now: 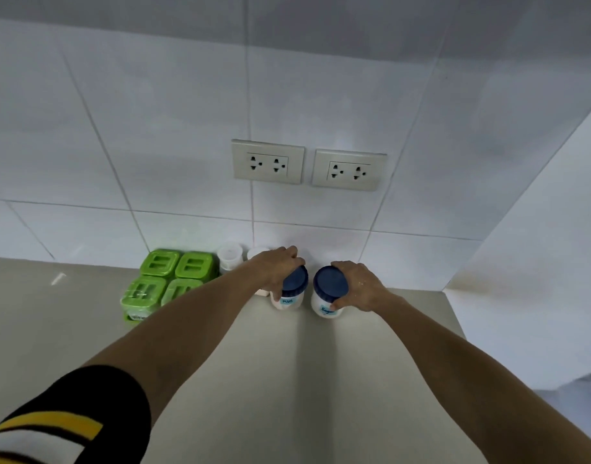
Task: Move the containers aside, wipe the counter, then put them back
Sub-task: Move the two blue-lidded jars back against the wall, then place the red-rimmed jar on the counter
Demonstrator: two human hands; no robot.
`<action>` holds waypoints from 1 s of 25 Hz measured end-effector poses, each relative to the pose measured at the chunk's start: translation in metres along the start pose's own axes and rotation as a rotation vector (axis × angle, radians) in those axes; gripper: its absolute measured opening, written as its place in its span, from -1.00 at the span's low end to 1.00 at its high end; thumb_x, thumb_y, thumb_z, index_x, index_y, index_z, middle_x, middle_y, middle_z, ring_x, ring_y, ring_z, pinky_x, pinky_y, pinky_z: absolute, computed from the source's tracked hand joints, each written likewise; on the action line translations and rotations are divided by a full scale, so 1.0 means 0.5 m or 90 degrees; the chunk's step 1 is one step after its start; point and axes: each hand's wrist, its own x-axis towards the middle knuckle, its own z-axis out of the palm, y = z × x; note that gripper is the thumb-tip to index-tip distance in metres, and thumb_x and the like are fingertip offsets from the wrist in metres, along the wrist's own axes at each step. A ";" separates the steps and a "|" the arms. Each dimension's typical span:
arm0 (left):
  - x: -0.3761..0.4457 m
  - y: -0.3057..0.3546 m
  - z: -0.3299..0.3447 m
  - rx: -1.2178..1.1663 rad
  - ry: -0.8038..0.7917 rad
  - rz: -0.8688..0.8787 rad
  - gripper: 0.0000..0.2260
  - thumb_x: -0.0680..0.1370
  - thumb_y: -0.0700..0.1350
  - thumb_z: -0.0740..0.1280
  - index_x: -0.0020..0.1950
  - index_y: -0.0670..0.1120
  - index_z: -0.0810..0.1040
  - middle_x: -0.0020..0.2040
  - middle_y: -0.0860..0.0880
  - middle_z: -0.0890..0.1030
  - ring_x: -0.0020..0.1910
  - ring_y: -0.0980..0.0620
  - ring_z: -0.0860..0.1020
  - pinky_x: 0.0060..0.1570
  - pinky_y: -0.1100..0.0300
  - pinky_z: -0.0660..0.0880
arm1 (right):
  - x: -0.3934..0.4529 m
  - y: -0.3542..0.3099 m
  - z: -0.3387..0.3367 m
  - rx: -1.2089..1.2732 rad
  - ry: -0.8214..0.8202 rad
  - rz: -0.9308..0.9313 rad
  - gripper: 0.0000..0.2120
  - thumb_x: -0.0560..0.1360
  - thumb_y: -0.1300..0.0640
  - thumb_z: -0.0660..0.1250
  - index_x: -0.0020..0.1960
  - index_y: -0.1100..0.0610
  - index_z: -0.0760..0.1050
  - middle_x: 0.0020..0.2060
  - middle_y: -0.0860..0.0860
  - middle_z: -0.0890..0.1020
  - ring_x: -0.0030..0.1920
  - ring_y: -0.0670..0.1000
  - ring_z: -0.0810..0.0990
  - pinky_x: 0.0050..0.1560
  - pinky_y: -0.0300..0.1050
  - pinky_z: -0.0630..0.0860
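Observation:
Two white jars with dark blue lids stand side by side on the beige counter (pixel 320 380) near the tiled wall. My left hand (pixel 276 266) grips the left jar (pixel 290 289), labelled MSG, from above and the left. My right hand (pixel 361 285) wraps the right jar (pixel 328 293), labelled Sugar, from the right. Both jars stand upright, a small gap apart.
A block of green-lidded containers (pixel 166 279) sits left of my left arm. Two clear small pots (pixel 231 256) stand by the wall behind my left hand. Two double sockets (pixel 268 161) are on the wall above. A white side panel (pixel 528 262) closes the counter on the right.

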 end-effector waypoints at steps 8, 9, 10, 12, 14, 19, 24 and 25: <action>0.037 -0.008 0.020 0.023 0.031 -0.014 -0.23 0.23 -0.04 0.59 0.36 -0.09 0.33 0.29 -0.09 0.33 0.26 -0.10 0.36 0.06 -0.03 0.53 | 0.051 0.009 0.019 -0.033 0.031 -0.040 -0.05 0.23 0.02 0.59 0.50 0.04 0.19 0.38 0.00 0.34 0.32 0.11 0.35 0.29 0.00 0.40; 0.037 -0.008 0.024 0.017 0.034 -0.017 -0.23 0.24 -0.04 0.59 0.37 -0.09 0.33 0.31 -0.09 0.32 0.28 -0.10 0.35 0.08 -0.04 0.53 | 0.048 0.010 0.024 -0.023 0.045 -0.036 -0.06 0.23 0.02 0.59 0.50 0.04 0.21 0.38 0.00 0.34 0.32 0.11 0.36 0.29 -0.01 0.40; 0.037 -0.007 0.025 0.011 0.036 -0.019 -0.23 0.25 -0.03 0.58 0.38 -0.09 0.32 0.32 -0.08 0.31 0.29 -0.10 0.34 0.11 -0.05 0.52 | 0.048 0.011 0.026 -0.012 0.056 -0.034 -0.08 0.24 0.02 0.59 0.49 0.05 0.23 0.38 0.00 0.33 0.32 0.11 0.37 0.29 -0.02 0.41; 0.035 -0.006 0.026 0.006 0.038 -0.021 -0.21 0.28 -0.02 0.57 0.41 -0.10 0.30 0.35 -0.08 0.30 0.32 -0.09 0.32 0.15 -0.05 0.51 | 0.048 0.012 0.025 -0.006 0.065 -0.030 -0.13 0.25 0.01 0.59 0.47 0.08 0.28 0.37 -0.01 0.32 0.30 0.09 0.40 0.26 -0.03 0.43; 0.032 -0.005 0.028 0.008 0.045 -0.023 -0.23 0.31 -0.02 0.56 0.43 -0.10 0.29 0.37 -0.08 0.28 0.34 -0.09 0.30 0.16 -0.02 0.51 | 0.047 0.008 0.024 -0.018 0.070 -0.025 -0.16 0.27 0.01 0.57 0.46 0.09 0.30 0.36 -0.01 0.33 0.27 0.09 0.42 0.24 -0.03 0.46; 0.026 0.001 0.034 0.002 0.053 -0.036 -0.38 0.41 -0.08 0.49 0.40 -0.13 0.34 0.32 -0.12 0.33 0.27 -0.12 0.38 0.14 -0.03 0.51 | 0.042 0.001 0.035 -0.050 0.084 -0.002 -0.20 0.31 0.01 0.55 0.47 0.06 0.29 0.37 -0.01 0.32 0.27 0.10 0.42 0.22 0.01 0.49; 0.018 0.014 0.046 0.011 0.076 -0.056 -0.37 0.45 -0.12 0.46 0.44 -0.17 0.27 0.35 -0.14 0.31 0.29 -0.14 0.36 0.15 -0.02 0.51 | 0.033 -0.012 0.040 -0.090 0.085 0.019 -0.21 0.36 0.00 0.52 0.48 0.04 0.24 0.38 0.01 0.29 0.29 0.12 0.38 0.20 0.03 0.50; 0.013 0.017 0.051 0.013 0.094 -0.053 -0.37 0.47 -0.12 0.44 0.46 -0.17 0.24 0.37 -0.14 0.30 0.31 -0.14 0.35 0.16 0.00 0.49 | 0.027 -0.017 0.041 -0.098 0.091 0.024 -0.20 0.36 -0.01 0.52 0.49 0.03 0.22 0.39 0.00 0.28 0.30 0.12 0.37 0.19 0.04 0.51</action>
